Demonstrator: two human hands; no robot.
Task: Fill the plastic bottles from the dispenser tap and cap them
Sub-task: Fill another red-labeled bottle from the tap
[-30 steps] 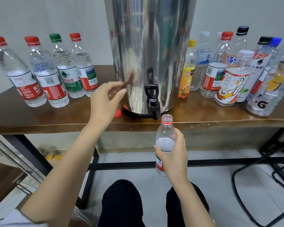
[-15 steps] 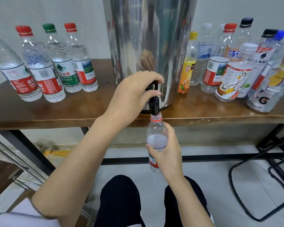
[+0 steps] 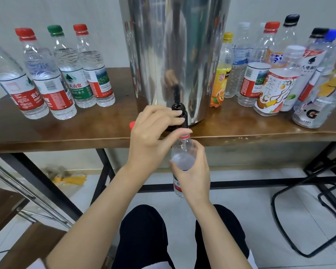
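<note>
A tall steel dispenser stands on the brown table, its black tap hanging over the front edge. My left hand grips the tap lever, fingers over the top and thumb underneath. My right hand holds a clear uncapped bottle upright, its red-ringed mouth right under the spout. The bottle is partly filled. Its red cap lies on the table just left of my left hand.
Several capped, filled bottles stand at the table's left. Several assorted bottles crowd the right side. Black table bars and a chair frame are below at the right, a wooden bench at lower left. My knees show at the bottom.
My left hand went from open air to the tap and now grips its lever. My right hand raised the bottle until its mouth sits under the spout.
</note>
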